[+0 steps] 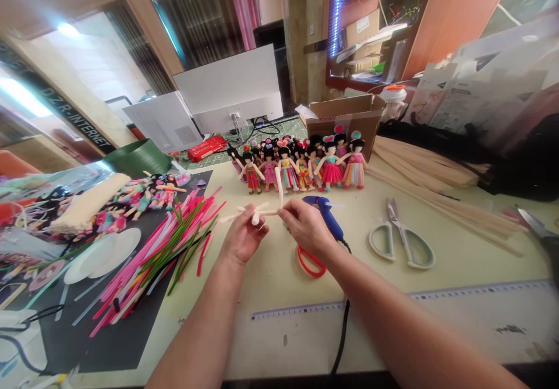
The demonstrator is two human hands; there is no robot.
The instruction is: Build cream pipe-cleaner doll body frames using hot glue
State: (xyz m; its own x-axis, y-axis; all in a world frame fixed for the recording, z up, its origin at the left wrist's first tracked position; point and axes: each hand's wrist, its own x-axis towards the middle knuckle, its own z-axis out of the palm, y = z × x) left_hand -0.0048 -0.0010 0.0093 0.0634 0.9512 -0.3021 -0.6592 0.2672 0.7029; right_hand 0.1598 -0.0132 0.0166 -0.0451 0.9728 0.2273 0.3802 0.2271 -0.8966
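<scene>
Between both hands, above the table, is a cream pipe cleaner figure [255, 219] with several thin limbs. My left hand [243, 236] pinches its body, where the limbs cross. My right hand [302, 220] grips one limb at the right, and a cream pipe cleaner end [279, 186] sticks up from those fingers. Just beyond my right hand lies a blue glue gun [325, 214], partly covered by the hand. Red-handled scissors [311, 262] lie under my right wrist, their blades hidden.
Finished pipe cleaner dolls [286, 165] stand in rows before a cardboard box [343, 109]. Coloured pipe cleaners [152, 255] lie piled at left near white plates [116, 252]. Grey-handled scissors [399, 234], beige strips [437, 173] and a ruler [301, 310] lie at right and front. A black cord [343, 336] crosses the table's edge.
</scene>
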